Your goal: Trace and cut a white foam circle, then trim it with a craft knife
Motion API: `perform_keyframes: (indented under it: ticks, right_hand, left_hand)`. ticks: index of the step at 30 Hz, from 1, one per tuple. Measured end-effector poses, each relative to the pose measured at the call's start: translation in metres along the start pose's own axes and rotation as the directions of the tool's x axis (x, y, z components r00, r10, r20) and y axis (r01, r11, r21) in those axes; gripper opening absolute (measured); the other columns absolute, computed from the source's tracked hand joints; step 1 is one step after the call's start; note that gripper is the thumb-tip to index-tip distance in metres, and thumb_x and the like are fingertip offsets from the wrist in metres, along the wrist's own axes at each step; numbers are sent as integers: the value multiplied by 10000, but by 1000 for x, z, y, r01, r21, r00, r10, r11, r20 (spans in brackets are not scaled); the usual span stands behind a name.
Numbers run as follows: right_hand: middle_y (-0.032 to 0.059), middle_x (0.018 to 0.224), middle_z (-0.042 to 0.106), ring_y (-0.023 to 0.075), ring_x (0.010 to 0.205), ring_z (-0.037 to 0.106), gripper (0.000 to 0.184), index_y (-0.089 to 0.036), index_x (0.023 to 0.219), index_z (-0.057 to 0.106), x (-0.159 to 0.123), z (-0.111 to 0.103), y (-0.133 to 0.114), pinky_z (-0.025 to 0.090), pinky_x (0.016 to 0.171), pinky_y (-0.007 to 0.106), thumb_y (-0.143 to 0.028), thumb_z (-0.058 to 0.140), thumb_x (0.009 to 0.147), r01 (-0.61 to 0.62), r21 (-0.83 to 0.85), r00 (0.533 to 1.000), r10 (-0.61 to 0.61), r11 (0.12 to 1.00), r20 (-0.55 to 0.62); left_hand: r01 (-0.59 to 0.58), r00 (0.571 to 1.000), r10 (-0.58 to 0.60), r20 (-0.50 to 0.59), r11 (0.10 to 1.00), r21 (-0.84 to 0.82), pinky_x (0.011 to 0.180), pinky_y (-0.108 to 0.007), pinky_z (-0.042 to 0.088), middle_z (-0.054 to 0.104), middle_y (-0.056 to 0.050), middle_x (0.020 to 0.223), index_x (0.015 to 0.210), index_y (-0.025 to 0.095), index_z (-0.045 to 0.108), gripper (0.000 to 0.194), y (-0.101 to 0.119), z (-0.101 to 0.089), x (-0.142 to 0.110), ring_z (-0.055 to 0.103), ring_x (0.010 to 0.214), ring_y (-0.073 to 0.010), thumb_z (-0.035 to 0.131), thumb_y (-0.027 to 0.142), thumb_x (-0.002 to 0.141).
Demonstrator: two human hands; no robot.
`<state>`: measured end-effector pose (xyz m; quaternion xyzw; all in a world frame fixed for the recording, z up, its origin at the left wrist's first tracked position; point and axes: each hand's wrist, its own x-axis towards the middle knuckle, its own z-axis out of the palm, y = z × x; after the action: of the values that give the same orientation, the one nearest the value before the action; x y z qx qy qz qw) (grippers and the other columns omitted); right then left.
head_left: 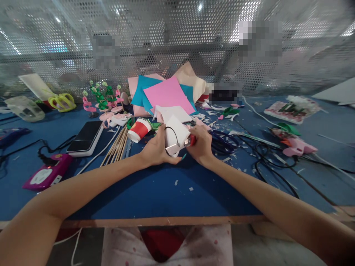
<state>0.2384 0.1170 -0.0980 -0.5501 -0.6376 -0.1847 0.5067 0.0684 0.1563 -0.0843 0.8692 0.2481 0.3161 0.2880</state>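
Over the blue table (155, 192), my left hand (156, 149) grips a white sheet of foam or paper (176, 135) with a black curved line drawn on it. My right hand (201, 146) is closed around a small red-handled tool (192, 140), its tip against the sheet's right edge. A red and white paper cup (139, 129) lies on its side just left of my left hand. A bundle of wooden sticks (116, 147) lies further left.
Coloured paper sheets (166, 94) are piled at the back by the perforated screen. A phone (85, 137), a pink device (47, 171), a pink glue gun (298, 147), black cables (266, 159), scissors (222, 142) and ribbon figures (104, 98) lie around.
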Motion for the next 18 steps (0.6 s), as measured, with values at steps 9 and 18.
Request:
perform_keyframes:
  ticks: [9, 18]
  right_hand:
    - [2, 545, 405, 147, 569, 372, 178, -213, 501, 385, -1, 1, -1, 338, 559, 295, -113, 489, 604, 1, 46, 1000, -1, 999, -1]
    - [-1, 556, 410, 147, 570, 378, 176, -217, 519, 364, 1, 1, -3, 349, 584, 308, -123, 486, 605, -22, 84, 1000, 21, 996, 6]
  left_hand:
    - [78, 996, -80, 27, 994, 78, 816, -484, 497, 551, -180, 1100, 1272, 123, 248, 1020, 2, 1, 2, 598, 981, -343, 794, 467, 482]
    - [31, 998, -37, 55, 994, 104, 807, -472, 498, 558, -151, 1079, 1273, 139, 298, 975, 0, 3, 3, 604, 952, -322, 790, 461, 495]
